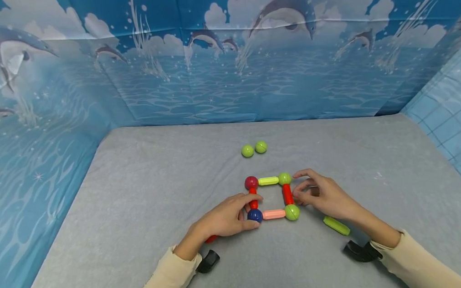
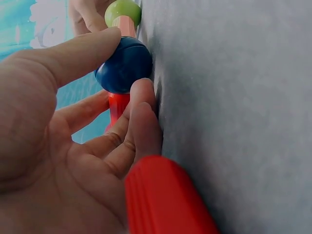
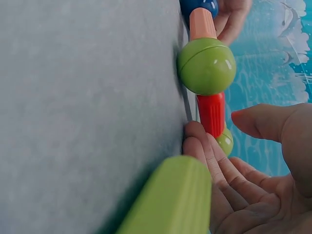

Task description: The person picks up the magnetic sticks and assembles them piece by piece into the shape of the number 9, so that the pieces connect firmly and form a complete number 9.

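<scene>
A square of building sticks and balls lies flat on the grey cloth. Its corners are a red ball (image 1: 251,182), a blue ball (image 1: 255,215) and two green balls (image 1: 292,212). Red sticks (image 1: 287,194) form the sides, a yellow-green stick (image 1: 268,181) the far edge and a pink stick (image 1: 274,214) the near edge. My left hand (image 1: 227,214) holds the blue corner ball between thumb and fingers, its index finger reaching over the left red stick (image 1: 254,201). My right hand (image 1: 323,195) is beside the right red stick, thumb apart from the fingers (image 3: 239,183), holding nothing.
Two loose green balls (image 1: 247,150) sit beyond the square. A loose green stick (image 1: 336,225) lies below my right hand, and a red stick (image 2: 165,195) lies partly hidden under my left wrist. Dolphin-printed curtains (image 1: 217,85) border the table.
</scene>
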Action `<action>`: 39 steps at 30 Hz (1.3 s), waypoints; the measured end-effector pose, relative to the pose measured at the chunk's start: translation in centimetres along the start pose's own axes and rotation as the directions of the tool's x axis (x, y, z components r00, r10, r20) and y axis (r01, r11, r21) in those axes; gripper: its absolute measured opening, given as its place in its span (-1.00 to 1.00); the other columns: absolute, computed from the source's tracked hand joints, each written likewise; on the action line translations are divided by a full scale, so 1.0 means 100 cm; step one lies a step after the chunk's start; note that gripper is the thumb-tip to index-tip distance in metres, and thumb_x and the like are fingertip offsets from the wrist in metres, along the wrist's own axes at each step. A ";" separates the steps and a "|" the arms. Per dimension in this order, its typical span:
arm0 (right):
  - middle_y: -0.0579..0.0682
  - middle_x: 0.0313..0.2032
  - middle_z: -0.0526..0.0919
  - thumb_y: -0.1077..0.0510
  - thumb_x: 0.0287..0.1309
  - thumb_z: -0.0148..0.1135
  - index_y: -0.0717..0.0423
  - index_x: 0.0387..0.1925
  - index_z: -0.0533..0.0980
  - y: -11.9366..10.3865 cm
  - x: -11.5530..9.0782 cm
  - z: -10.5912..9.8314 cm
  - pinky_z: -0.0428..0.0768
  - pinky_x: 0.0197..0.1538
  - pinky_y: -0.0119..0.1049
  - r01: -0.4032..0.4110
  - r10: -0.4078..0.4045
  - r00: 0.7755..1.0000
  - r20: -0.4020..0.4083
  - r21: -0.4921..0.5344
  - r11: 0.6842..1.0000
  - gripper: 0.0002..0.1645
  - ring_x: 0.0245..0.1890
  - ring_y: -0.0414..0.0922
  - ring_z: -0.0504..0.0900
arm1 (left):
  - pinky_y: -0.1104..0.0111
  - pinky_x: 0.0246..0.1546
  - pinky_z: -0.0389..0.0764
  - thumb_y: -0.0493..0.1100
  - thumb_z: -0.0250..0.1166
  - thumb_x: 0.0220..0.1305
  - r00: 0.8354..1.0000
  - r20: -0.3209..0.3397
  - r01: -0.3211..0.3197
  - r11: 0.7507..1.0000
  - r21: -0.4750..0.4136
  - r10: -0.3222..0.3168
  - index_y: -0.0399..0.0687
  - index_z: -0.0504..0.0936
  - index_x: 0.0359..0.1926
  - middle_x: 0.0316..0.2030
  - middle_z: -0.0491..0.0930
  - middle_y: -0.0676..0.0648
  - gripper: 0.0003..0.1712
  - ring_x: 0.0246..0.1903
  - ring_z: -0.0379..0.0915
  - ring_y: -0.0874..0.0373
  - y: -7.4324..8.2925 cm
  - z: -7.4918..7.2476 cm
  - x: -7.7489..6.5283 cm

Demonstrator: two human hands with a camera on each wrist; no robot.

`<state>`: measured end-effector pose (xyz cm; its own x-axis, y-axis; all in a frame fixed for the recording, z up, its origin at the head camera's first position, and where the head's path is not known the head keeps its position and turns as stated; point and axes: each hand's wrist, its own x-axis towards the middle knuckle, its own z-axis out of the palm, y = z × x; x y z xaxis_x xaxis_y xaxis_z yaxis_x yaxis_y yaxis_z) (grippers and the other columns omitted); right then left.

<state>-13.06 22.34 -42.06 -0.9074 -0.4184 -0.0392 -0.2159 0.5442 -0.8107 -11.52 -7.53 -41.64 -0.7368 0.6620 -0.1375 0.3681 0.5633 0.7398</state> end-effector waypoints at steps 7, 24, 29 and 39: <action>0.13 -0.10 0.71 0.31 0.30 0.25 0.27 0.17 0.42 0.004 -0.014 -0.009 0.69 -0.19 -0.29 0.019 -0.019 1.000 0.004 -0.006 1.000 -0.57 -0.22 -0.14 0.75 | 0.46 -0.33 0.43 -0.10 0.42 0.27 1.000 -0.006 -0.005 1.000 0.002 0.005 0.02 0.45 0.33 -0.21 0.47 0.03 -0.37 -0.38 0.39 0.27 0.000 0.000 0.000; -0.01 -0.09 0.71 0.22 0.29 0.32 0.09 0.03 0.58 0.006 -0.038 -0.023 0.66 -0.12 -0.36 0.037 -0.041 0.999 -0.024 -0.130 0.991 -0.71 -0.18 -0.27 0.70 | 0.46 -0.34 0.46 -0.13 0.42 0.27 1.000 -0.004 -0.015 0.999 -0.034 0.015 -0.01 0.47 0.31 -0.21 0.49 -0.01 -0.39 -0.37 0.41 0.23 -0.002 0.000 0.001; -0.04 -0.10 0.71 0.21 0.28 0.32 0.08 0.00 0.61 0.009 -0.045 -0.027 0.66 -0.13 -0.36 0.037 -0.042 0.999 -0.028 -0.137 0.990 -0.74 -0.22 -0.29 0.66 | 0.47 -0.34 0.45 -0.12 0.43 0.26 1.000 0.000 -0.018 0.999 -0.035 0.018 0.00 0.47 0.31 -0.21 0.49 0.00 -0.39 -0.36 0.41 0.22 -0.002 0.000 0.002; 0.08 -0.07 0.65 0.13 0.34 0.28 0.09 0.02 0.60 0.014 -0.060 -0.037 0.62 -0.18 -0.33 0.007 -0.003 0.995 0.095 -0.034 0.999 -0.74 -0.21 -0.24 0.61 | 0.46 -0.34 0.47 -0.12 0.44 0.25 1.000 -0.003 -0.014 0.999 -0.047 0.014 0.01 0.48 0.30 -0.22 0.49 0.01 -0.39 -0.39 0.42 0.23 -0.003 0.001 0.001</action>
<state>-9.30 28.29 -40.79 -0.8683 -0.4875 -0.0917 -0.2340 0.5655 -0.7908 -11.70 -7.57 -41.94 -0.7335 0.6681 -0.1252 0.3511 0.5301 0.7718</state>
